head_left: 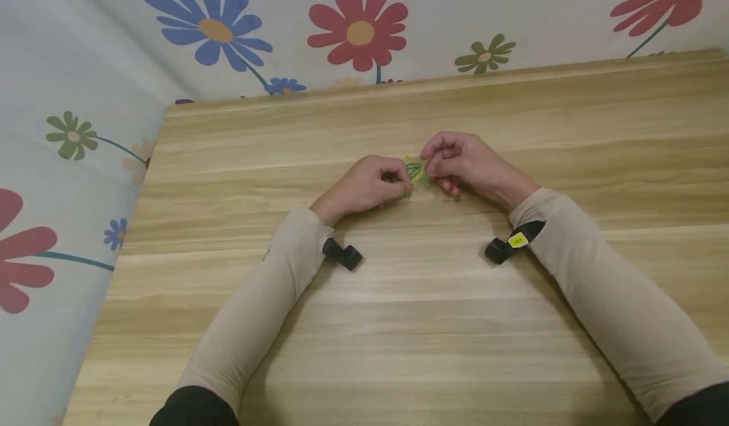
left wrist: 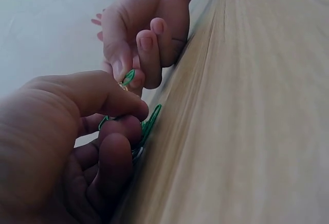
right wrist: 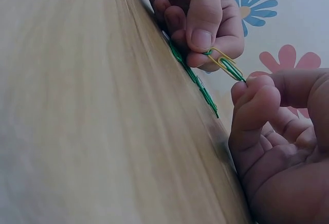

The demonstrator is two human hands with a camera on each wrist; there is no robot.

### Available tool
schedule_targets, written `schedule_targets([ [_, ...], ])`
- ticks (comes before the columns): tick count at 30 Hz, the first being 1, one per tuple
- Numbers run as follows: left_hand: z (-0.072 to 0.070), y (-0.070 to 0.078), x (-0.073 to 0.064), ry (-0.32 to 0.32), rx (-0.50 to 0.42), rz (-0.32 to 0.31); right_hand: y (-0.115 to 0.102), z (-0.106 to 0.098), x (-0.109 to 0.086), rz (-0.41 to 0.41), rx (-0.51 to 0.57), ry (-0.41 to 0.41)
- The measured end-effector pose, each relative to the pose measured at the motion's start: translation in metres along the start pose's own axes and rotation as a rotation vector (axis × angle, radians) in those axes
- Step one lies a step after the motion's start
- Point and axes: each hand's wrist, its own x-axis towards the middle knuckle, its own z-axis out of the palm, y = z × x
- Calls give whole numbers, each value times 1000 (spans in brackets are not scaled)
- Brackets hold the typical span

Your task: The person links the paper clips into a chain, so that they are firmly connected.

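Observation:
Both hands meet over the far middle of the wooden table. My left hand [head_left: 370,182] pinches a yellow paper clip [right wrist: 218,64] at one end between thumb and index finger, where a bit of green wire shows. A green paper clip [right wrist: 232,69] overlaps the yellow one, and its far end is pinched by the fingertips of my right hand [head_left: 469,163]. More green paper clips [right wrist: 200,82] lie low by the left hand, close to the tabletop. In the left wrist view, left fingers partly cover green clips [left wrist: 150,122].
The wooden table [head_left: 398,325] spreads out on all sides of the hands. A white cloth wall with printed flowers [head_left: 360,32] stands behind the table's far edge and along its left side. Each sleeved wrist carries a small black camera [head_left: 343,254].

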Motion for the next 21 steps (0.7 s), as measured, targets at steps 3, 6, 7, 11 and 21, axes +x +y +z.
schedule_targets([
  [3, 0, 2, 0, -4, 20, -6, -1, 1, 0, -7, -11, 24],
  [6, -1, 2, 0, -8, 35, -7, -1, 2, 1, -19, -7, 56],
  [7, -1, 2, 0, -9, 40, -3, -1, 2, 1, -22, -2, 63],
  [11, 0, 1, 0, -11, 53, 5, 0, 1, 0, -31, -4, 46],
  [21, 0, 2, 3, 25, 137, 42, 0, 1, 0, -34, -23, 19],
])
